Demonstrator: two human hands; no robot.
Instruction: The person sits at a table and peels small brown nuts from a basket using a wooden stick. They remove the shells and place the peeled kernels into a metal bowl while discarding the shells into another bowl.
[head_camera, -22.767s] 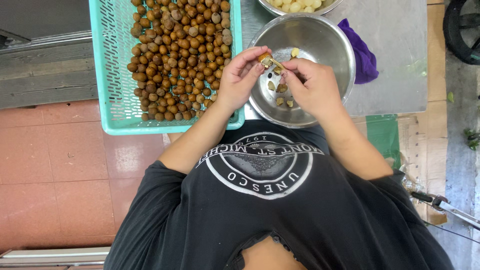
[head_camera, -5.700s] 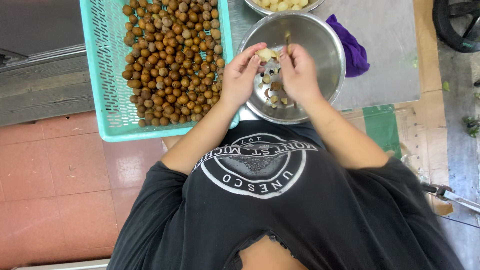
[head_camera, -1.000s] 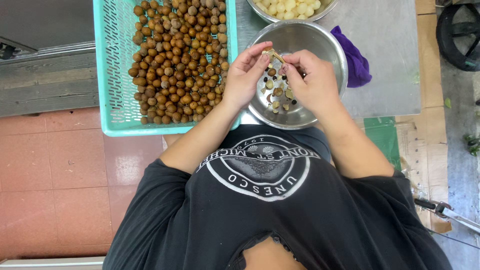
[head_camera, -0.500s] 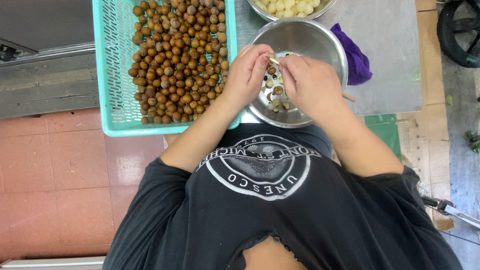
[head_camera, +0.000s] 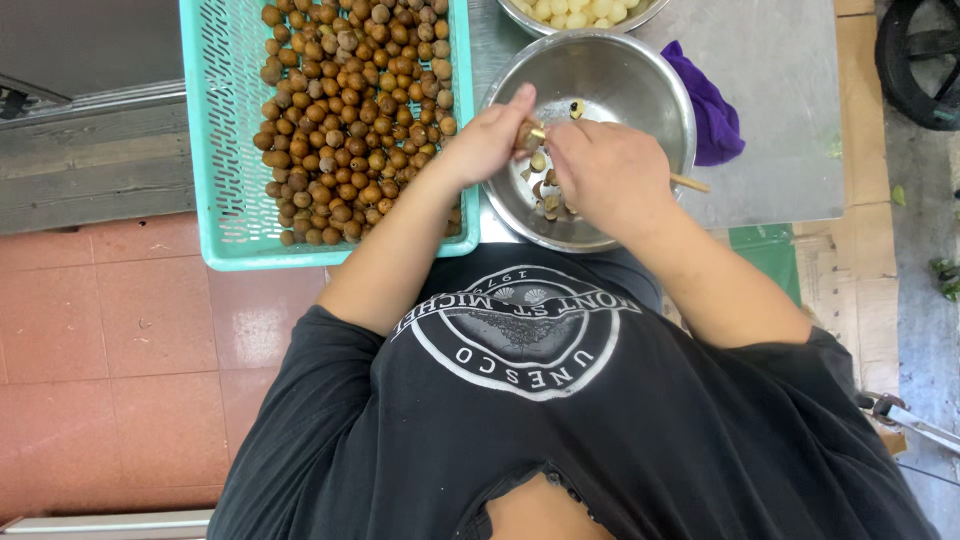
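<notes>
A turquoise plastic crate (head_camera: 225, 150) is holding brown fruits (head_camera: 350, 110) beside a steel bowl (head_camera: 640, 85). Over the bowl, the left hand (head_camera: 490, 140) is pinching one small fruit (head_camera: 527, 135), while the right hand (head_camera: 605, 175) is gripping a thin wooden-handled tool (head_camera: 690, 183).

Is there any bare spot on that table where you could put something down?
Yes: the grey tabletop right of the purple cloth lies bare to its edge. The left end of the green basket shows open mesh beside the brown fruit. It is crowded where the left hand and right hand work over the steel bowl.
</notes>
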